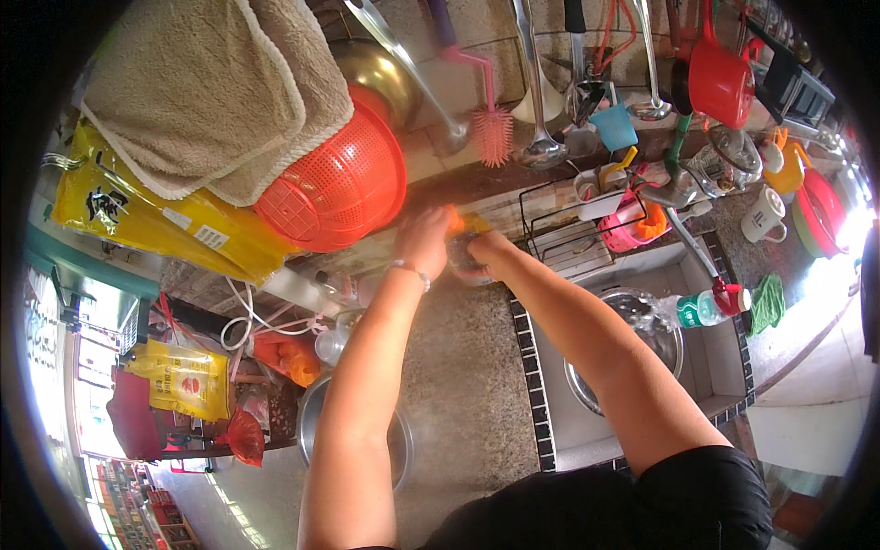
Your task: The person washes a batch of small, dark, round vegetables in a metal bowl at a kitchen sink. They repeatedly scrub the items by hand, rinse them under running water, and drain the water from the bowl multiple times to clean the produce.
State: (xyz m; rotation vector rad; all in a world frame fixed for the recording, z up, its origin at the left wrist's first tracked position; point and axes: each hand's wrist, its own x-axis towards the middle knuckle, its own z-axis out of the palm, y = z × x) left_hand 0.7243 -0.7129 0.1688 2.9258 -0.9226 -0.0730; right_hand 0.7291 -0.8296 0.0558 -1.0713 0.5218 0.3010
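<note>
My right hand (492, 251) grips a clear container (467, 260), probably a jar, above the back of the stone counter. Motion blur hides its exact shape. My left hand (422, 240), with a beaded bracelet at its wrist, is against the container's left side. Its fingers are closed around a blurred orange-yellow thing (473, 223) at the container's top; whether this is a lid or a cloth I cannot tell. Beneath both forearms lies the speckled counter (457, 357).
Right of the counter, water runs from a bottle-fitted tap (701, 308) into a metal bowl (677, 350) in the tiled sink (574, 440). A black wire rack (570, 237) stands behind it. An orange colander (344, 179) is at left; a ladle (541, 148) and a pink brush (493, 134) hang behind.
</note>
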